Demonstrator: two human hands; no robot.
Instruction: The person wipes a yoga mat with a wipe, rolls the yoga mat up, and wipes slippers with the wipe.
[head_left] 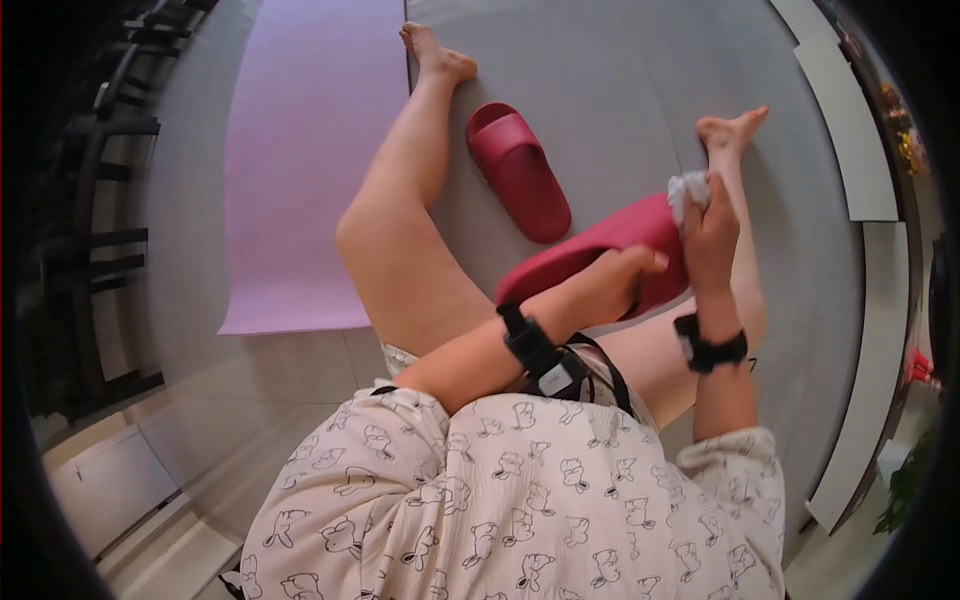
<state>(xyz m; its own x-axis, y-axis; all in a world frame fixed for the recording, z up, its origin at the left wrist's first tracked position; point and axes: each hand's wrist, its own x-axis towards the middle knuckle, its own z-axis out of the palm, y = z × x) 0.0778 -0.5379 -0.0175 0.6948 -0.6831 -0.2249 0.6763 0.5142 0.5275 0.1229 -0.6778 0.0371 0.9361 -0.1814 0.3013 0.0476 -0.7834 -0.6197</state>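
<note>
A red slide slipper [632, 226] is held sideways above my lap. My left hand [618, 282] is closed around its middle, with the thumb lying over the strap. At the slipper's right end, my right hand [710, 240] is closed on a crumpled white tissue or cloth [686, 192], right beside the slipper's surface. Part of the white piece is hidden by my fingers. The matching red slipper [520, 175] lies on the floor between my legs, its strap side up.
A pink-purple mat [305, 170] is spread on the grey tiled floor [610, 80] at the left. Dark chair-like frames [120, 190] stand along the left edge. White low furniture [845, 130] runs along the right, with a green plant [905, 495] near it.
</note>
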